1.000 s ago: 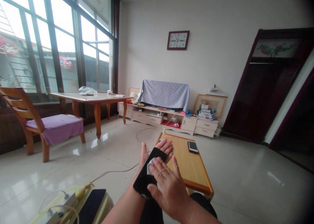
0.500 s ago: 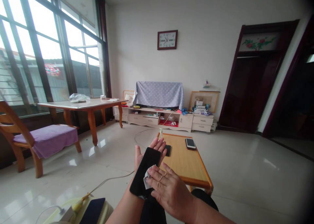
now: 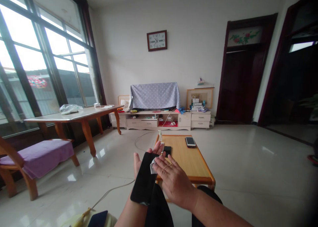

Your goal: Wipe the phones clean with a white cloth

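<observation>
A black smartphone (image 3: pixel 143 185) lies along the palm of my left hand (image 3: pixel 156 148), screen side up. The thumb of that hand stands off to the side, and its fingers stretch out past the phone's far end. My right hand (image 3: pixel 177 182) presses a small pale grey cloth (image 3: pixel 153 166) against the upper right part of the screen, fingertips on top of it. Just beyond, a dark phone (image 3: pixel 167 150) rests on the low wooden table (image 3: pixel 186 162), partly hidden by my left fingers.
A white-framed phone (image 3: pixel 190 141) and a pump bottle (image 3: pixel 160 135) are at the low table's far side. At lower left, a dark flat device (image 3: pixel 98 219) lies near a cable (image 3: pixel 109 190). A chair with a purple cover (image 3: pixel 47 155) stands left.
My right hand has slid the cloth up toward the far end of the phone. The view has turned a little to the right. The phone stays on my left palm.
</observation>
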Motion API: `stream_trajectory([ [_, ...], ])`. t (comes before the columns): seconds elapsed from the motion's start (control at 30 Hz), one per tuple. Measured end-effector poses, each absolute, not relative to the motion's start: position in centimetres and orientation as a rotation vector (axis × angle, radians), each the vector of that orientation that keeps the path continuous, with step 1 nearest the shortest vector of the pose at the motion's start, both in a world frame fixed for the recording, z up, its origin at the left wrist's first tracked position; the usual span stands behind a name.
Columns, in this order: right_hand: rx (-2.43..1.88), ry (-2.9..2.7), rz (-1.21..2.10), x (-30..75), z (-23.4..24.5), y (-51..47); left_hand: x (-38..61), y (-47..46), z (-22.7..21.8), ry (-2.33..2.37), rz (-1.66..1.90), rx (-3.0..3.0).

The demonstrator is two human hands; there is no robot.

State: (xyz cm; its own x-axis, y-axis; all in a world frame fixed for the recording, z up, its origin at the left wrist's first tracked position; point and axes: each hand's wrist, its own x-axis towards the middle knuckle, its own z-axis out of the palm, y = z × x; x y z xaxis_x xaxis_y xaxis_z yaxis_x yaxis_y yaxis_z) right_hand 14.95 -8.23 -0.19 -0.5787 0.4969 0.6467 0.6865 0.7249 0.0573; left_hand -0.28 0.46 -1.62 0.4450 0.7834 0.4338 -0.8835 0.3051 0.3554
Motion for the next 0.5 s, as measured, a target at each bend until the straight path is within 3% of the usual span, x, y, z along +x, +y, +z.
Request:
stream_trajectory([
  [0.27,-0.448,-2.4,-0.52,13.9,-2.7,-10.5,0.2,-0.6,-0.6,-0.171,1.2,0.574],
  [0.5,-0.929,-2.246,-0.378,16.5,-0.5,-7.8,0.9,0.0,-1.1,-0.123,1.075,0.66],
])
